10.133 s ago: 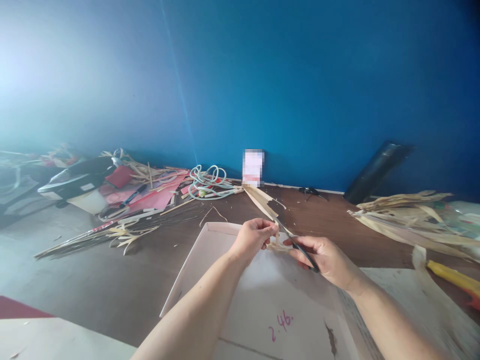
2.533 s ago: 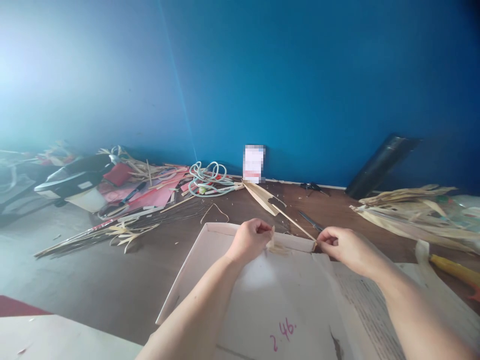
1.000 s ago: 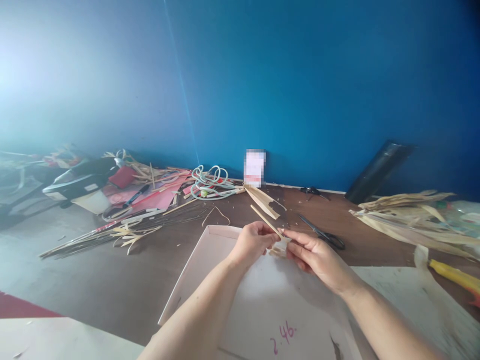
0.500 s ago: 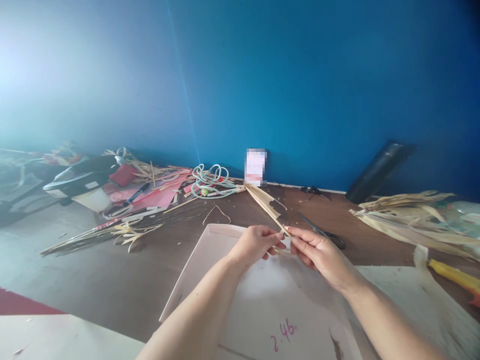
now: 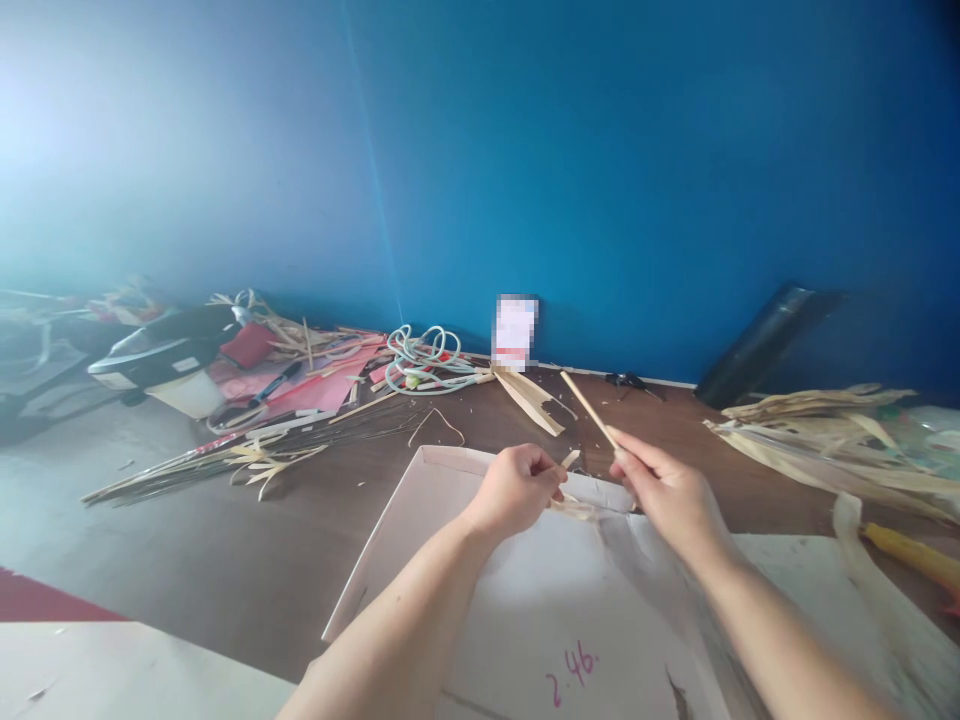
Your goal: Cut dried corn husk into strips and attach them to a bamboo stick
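My left hand (image 5: 516,490) is closed in a pinch on a small pale piece of dried leaf (image 5: 571,460) over the far edge of a white cardboard sheet (image 5: 525,600). My right hand (image 5: 667,492) is closed on a thin tan leaf strip (image 5: 589,408) that sticks up and away to the left. A few pale shreds (image 5: 581,508) lie on the cardboard between the hands. A broader dried leaf (image 5: 531,398) lies on the brown table just beyond.
Dried leaves (image 5: 817,425) are piled at the right, with a yellow-handled tool (image 5: 904,552) nearer me. A coiled pale cable (image 5: 424,362), red paper (image 5: 315,385), thin sticks (image 5: 247,455), a white-and-black appliance (image 5: 169,360) and a black roll (image 5: 761,340) lie by the blue wall.
My right hand has pulled the thin strip apart from my left hand and lifted it to the right. Earlier it laid the scissors down on the table.
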A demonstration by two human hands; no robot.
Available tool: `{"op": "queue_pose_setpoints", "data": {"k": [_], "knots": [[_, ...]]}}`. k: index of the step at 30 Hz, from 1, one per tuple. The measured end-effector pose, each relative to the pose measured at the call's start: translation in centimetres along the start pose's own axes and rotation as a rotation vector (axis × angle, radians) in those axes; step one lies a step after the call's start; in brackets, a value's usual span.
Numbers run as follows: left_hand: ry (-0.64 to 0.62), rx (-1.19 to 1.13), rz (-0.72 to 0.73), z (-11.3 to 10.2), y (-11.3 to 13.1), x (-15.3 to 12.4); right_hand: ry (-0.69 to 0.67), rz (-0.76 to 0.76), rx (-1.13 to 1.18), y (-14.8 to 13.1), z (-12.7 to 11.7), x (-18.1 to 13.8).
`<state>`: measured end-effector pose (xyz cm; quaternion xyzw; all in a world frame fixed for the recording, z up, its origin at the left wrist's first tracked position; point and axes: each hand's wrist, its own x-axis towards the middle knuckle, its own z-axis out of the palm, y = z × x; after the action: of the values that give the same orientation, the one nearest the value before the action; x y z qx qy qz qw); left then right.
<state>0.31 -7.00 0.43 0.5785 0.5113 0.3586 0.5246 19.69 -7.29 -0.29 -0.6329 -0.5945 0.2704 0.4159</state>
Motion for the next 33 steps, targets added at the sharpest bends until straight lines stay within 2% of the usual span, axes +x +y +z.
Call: {"op": "queue_pose_setpoints", "data": {"k": [2, 6, 9, 12, 20, 24, 27, 30, 33], "knots": [[0.006, -0.037, -0.008, 0.0, -0.2, 0.2, -0.063, 0.052, 0.129, -0.1, -0.4, 0.1], [0.013, -0.087, -0.020, 0.1, -0.8, 0.7, -0.305, 0.109, 0.374, -1.6, 0.1, -0.8], [0.004, -0.123, 0.011, 0.3, -0.9, 0.8, -0.426, 0.144, 0.406, -2.6, 0.7, -1.4], [-0.008, -0.119, 0.036, 0.4, -0.7, 0.6, -0.456, 0.153, 0.405, -2.5, 0.9, -1.4], [0.010, 0.064, 0.019, 0.4, -0.2, 0.2, -0.354, 0.029, 0.284, -1.4, 1.2, -0.8], [0.016, 0.144, 0.046, 0.0, 0.1, -0.2, -0.172, 0.017, 0.224, -0.5, 0.3, 0.1], [-0.004, 0.204, 0.048, -0.4, 0.4, -0.6, -0.035, 0.057, 0.352, 0.3, -0.5, 0.6], [-0.021, 0.308, 0.072, -0.8, 0.7, -1.0, -0.034, 0.045, 0.435, 0.5, -0.6, 0.7], [-0.007, 0.447, 0.120, -1.1, 0.9, -1.1, -0.069, 0.025, 0.381, 0.1, -0.4, 0.5]]}}
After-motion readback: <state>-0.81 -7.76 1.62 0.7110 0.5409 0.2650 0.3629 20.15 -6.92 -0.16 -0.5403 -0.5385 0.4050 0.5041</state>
